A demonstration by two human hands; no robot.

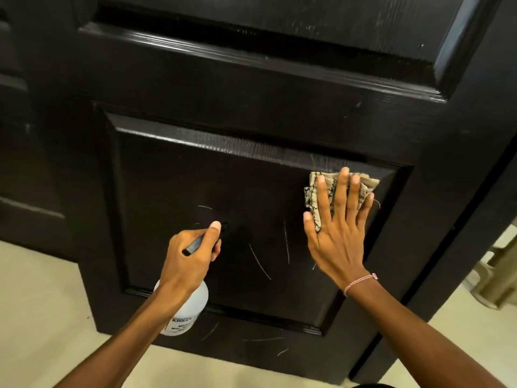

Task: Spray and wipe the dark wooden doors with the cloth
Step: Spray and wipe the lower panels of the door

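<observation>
A dark wooden door (251, 88) with raised panels fills the view. Pale scratch marks show on its lower panel (173, 177). My left hand (187, 259) grips the black trigger head of a white spray bottle (186, 312), nozzle pointed at the panel's middle. My right hand (338, 228) lies flat with straight, spread fingers, pressing a folded beige patterned cloth (314, 191) against the panel's upper right corner. Most of the cloth is hidden under the palm.
A second dark door (25, 163) stands to the left. Pale floor (42, 303) runs under both doors. At the right edge, past the door frame (461, 247), a beige object (498, 275) sits on the floor.
</observation>
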